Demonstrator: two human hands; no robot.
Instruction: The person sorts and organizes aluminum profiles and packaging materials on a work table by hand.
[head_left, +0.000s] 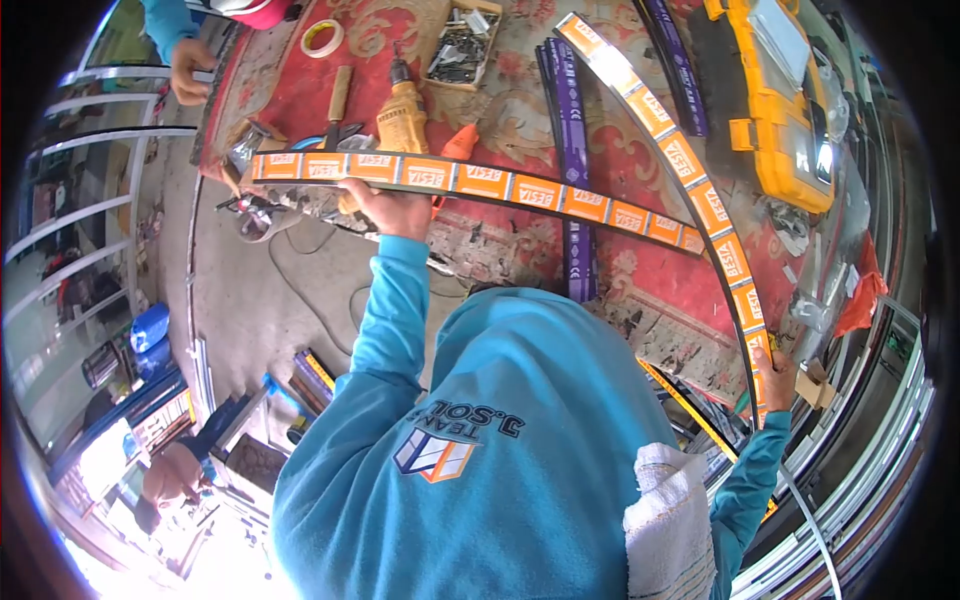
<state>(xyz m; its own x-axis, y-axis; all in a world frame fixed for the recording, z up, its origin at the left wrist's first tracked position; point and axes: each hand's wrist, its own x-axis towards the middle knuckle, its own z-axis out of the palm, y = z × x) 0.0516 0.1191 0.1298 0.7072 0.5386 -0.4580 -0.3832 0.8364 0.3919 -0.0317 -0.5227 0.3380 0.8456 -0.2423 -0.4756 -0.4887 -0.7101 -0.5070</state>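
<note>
My left hand point(393, 208) is closed on the near edge of a long profile strip point(430, 173) covered in orange-and-white BESTA film, which runs crosswise over the table. At the right, my right hand point(775, 379) grips the near end of a second BESTA profile strip point(706, 206). That strip reaches diagonally to the far side of the table. The first strip's right end meets its side at an angle. A yellow drill point(402, 115) and a hammer point(340, 97) lie just beyond my left hand.
A red patterned carpet point(510, 105) covers the table. On it are a tape roll point(322, 38), a hardware box point(462, 43), purple strips point(572, 170) and a yellow tool case point(785, 120). Another person's hand point(190, 72) is at the far left corner. Long profiles point(850, 440) fill the right side.
</note>
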